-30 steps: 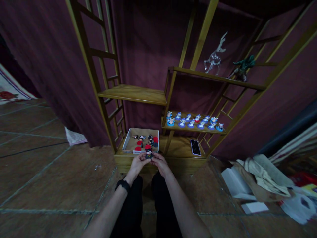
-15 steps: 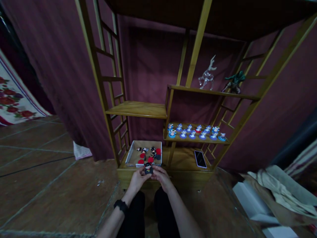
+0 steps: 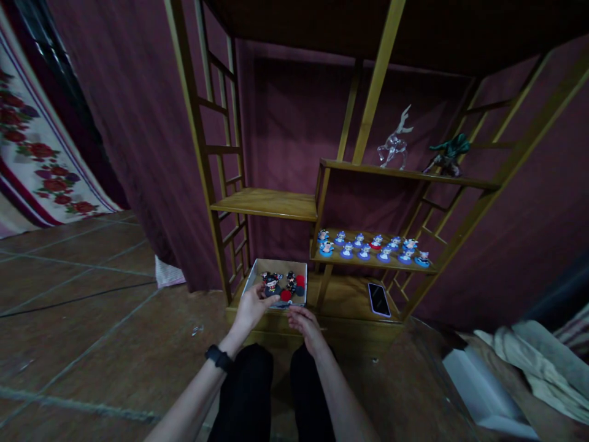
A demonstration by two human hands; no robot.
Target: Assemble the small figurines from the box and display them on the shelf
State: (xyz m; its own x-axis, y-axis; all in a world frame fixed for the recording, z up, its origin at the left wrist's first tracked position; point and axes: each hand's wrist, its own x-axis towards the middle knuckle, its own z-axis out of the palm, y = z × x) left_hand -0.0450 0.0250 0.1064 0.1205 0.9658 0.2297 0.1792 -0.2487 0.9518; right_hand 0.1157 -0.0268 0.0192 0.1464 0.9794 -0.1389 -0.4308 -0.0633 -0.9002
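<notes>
My left hand (image 3: 251,309) reaches over the front edge of a shallow white tray (image 3: 256,274) on the lowest shelf, fingers closed on a small dark figurine (image 3: 271,286) with red and white on it. More dark and red figurines (image 3: 294,282) lie in the tray. A black band is on my left wrist. My right hand (image 3: 305,323) hovers just in front of the tray, fingers loosely bent and apart, holding nothing. My knees in black trousers are below both hands.
The wooden shelf unit (image 3: 269,203) stands against a maroon curtain. Several blue-based figurines (image 3: 372,248) line a middle shelf, and a phone (image 3: 379,299) lies on the bottom board. A glass deer (image 3: 394,143) and a green figure (image 3: 448,155) stand higher up. White boxes and cloth (image 3: 515,368) lie right.
Both hands held the dark figurine together before. Now they have parted: the left hand has carried it forward over the tray, and the right hand has let go. The view has shifted left.
</notes>
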